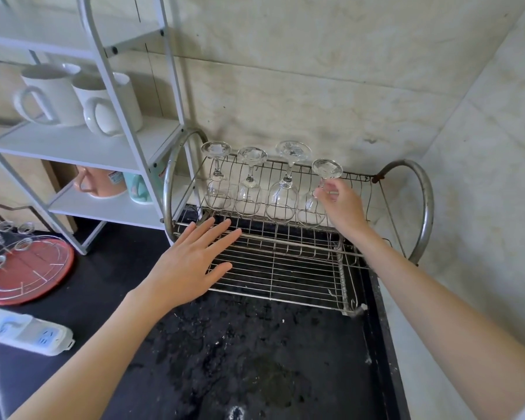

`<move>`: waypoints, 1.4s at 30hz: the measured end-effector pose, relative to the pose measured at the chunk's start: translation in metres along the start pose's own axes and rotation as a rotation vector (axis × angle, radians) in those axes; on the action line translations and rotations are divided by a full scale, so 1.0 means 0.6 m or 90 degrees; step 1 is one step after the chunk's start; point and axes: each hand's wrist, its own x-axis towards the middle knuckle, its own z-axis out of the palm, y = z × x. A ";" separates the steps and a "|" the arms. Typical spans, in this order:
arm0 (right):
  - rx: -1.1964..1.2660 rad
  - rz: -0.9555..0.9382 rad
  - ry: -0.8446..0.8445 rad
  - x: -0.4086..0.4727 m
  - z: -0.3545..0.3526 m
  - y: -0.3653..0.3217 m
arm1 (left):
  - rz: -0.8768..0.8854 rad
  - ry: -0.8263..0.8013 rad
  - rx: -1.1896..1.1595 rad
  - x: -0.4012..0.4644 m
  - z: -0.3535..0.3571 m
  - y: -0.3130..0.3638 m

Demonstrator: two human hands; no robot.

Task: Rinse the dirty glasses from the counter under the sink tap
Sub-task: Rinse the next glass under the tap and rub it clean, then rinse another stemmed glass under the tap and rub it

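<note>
Several clear stemmed glasses stand upside down in a row on the upper tier of a metal wire dish rack (300, 269). My right hand (341, 204) pinches the stem of the rightmost glass (327, 169), just under its foot. To its left stand the tallest glass (285, 189) and two smaller ones (249, 183) (217, 177). My left hand (191, 262) hovers flat with straight, spread fingers over the rack's lower tier, holding nothing. No sink or tap is in view.
The rack sits on a black, wet counter (240, 353) in a tiled corner. A white shelf unit (128, 153) with white mugs (55, 98) stands at the left. A red tray (28, 271) with a wire stand and a white power strip (28, 331) lie at the left edge.
</note>
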 end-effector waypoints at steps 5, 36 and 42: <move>-0.056 0.023 -0.052 -0.048 -0.013 -0.007 | -0.004 -0.039 0.026 0.001 -0.008 0.005; -0.093 -0.608 -0.462 -0.745 0.455 -0.515 | -0.608 0.099 0.018 -0.946 -0.057 -0.127; -0.080 -0.722 -0.500 -0.781 0.599 -0.640 | -0.737 0.171 0.044 -1.063 -0.094 -0.216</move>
